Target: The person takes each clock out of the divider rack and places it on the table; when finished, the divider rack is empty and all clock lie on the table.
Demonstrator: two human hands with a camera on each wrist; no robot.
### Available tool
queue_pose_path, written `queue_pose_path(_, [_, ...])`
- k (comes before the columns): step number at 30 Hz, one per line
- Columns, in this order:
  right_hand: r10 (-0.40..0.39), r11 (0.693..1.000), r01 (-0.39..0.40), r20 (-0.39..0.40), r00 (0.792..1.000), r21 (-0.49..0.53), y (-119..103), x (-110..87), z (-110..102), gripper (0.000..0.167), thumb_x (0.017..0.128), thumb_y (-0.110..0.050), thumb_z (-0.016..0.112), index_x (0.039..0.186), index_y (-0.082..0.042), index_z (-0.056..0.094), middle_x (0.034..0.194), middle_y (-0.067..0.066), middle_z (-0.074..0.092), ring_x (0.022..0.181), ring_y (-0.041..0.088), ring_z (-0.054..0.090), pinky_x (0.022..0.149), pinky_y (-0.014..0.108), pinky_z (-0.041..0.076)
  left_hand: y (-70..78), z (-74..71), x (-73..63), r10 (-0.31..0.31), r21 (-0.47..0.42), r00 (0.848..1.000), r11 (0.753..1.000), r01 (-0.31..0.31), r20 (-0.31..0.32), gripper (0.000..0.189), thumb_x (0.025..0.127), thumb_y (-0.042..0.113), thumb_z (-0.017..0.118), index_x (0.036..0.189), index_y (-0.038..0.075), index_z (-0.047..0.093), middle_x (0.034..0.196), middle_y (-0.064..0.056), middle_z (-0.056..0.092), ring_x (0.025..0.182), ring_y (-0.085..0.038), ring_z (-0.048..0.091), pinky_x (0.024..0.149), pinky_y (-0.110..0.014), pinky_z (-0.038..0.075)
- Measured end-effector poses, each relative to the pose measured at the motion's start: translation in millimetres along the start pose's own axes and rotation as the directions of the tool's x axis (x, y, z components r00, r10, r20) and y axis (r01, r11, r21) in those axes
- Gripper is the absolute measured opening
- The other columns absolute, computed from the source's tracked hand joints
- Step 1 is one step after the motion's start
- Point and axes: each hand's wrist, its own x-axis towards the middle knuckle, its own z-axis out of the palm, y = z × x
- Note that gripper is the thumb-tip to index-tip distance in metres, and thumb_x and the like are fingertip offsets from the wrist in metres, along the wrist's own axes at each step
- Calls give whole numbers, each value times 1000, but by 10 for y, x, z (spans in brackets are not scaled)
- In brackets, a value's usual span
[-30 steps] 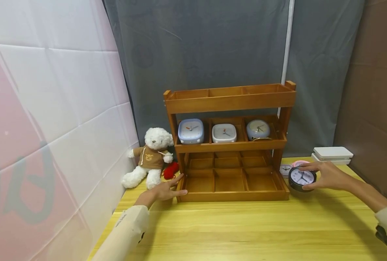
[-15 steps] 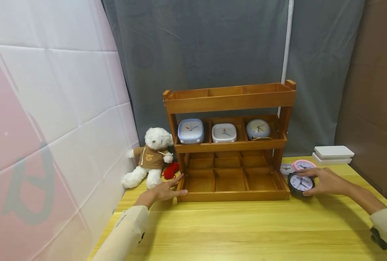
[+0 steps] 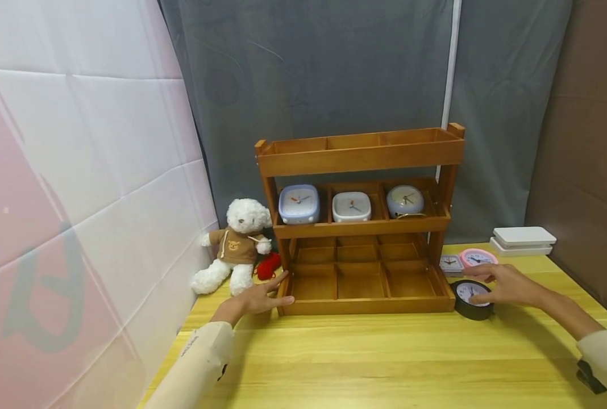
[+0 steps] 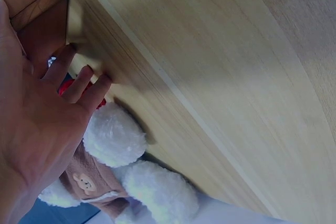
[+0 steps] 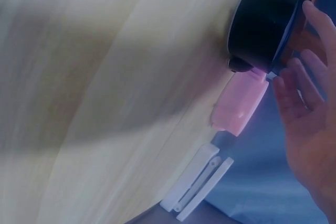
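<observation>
A wooden three-tier shelf with compartments stands mid-table. My left hand rests against its lower left front corner, thumb at the front and fingers straight along the side; the left wrist view shows the other fingertips down by the tabletop. A round black alarm clock stands against the shelf's right side, face tilted up. Over it hovers my right hand, fingers loosely spread. In the right wrist view a gap shows between those fingers and the clock's black casing. Behind are a pink clock and a small white clock.
On the middle tier sit a blue clock, a white clock and a round blue-grey clock. A white teddy bear and red yarn are at left. White flat boxes lie at back right, near the brown wall.
The black clock has come down toward the front and now stands on the table beside the shelf. My right hand has let go of it. My left hand stays in place.
</observation>
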Motion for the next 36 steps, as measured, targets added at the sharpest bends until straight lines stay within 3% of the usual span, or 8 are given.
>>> queue_pose_path(5, [-3, 1000, 3, 13, 1000, 4, -51, -49, 21, 73, 71, -45, 95, 127, -3, 73, 123, 18, 73, 91, 21, 69, 73, 32, 58, -14, -16, -8, 0, 8, 1000, 1000, 0, 5, 92, 96, 68, 60, 168, 26, 21, 153, -23, 51, 143, -46, 44, 116, -62, 34])
queue_pose_path(15, [77, 997, -77, 1, 997, 13, -30, 2, 98, 68, 72, -44, 95, 124, -5, 75, 117, 17, 74, 91, 25, 70, 73, 34, 57, -55, 1, -2, -14, -5, 1000, 1000, 14, 10, 92, 95, 70, 59, 168, 29, 20, 155, -22, 49, 145, -46, 42, 117, -63, 31])
queue_pose_path(21, [66, 998, -66, -25, 997, -1, -22, 50, 119, 62, 74, -42, 94, 121, -5, 76, 118, 18, 74, 93, 27, 71, 75, 40, 58, -38, 1, -7, -9, -9, 1000, 1000, 9, 9, 92, 95, 70, 60, 168, 28, 21, 155, -22, 49, 144, -46, 42, 117, -63, 32])
queue_pose_path(29, [-15, 1000, 14, -105, 994, -3, -14, 100, 107, 58, 73, -33, 96, 117, -1, 76, 113, 18, 76, 91, 31, 74, 74, 41, 61, -9, -18, 0, -12, -2, 1000, 1000, 12, 7, 92, 95, 70, 60, 168, 29, 21, 155, -21, 50, 144, -45, 43, 117, -62, 33])
queue_pose_path(32, [-86, 996, 87, -178, 980, 0, -46, 146, 48, 54, 70, -25, 98, 113, -1, 76, 106, 15, 77, 82, 26, 73, 68, 34, 61, -7, -16, 4, -17, 7, 1000, 1000, 17, 8, 93, 94, 71, 59, 168, 30, 21, 155, -20, 50, 144, -45, 42, 116, -62, 33])
queue_pose_path(36, [-149, 989, 144, -234, 961, -39, -146, 206, -134, 54, 69, -21, 98, 115, -5, 76, 105, 11, 77, 83, 15, 71, 68, 25, 57, -11, -11, 9, -24, 9, 1000, 1000, 24, 11, 92, 94, 72, 59, 168, 31, 20, 156, -19, 49, 144, -46, 42, 117, -62, 33])
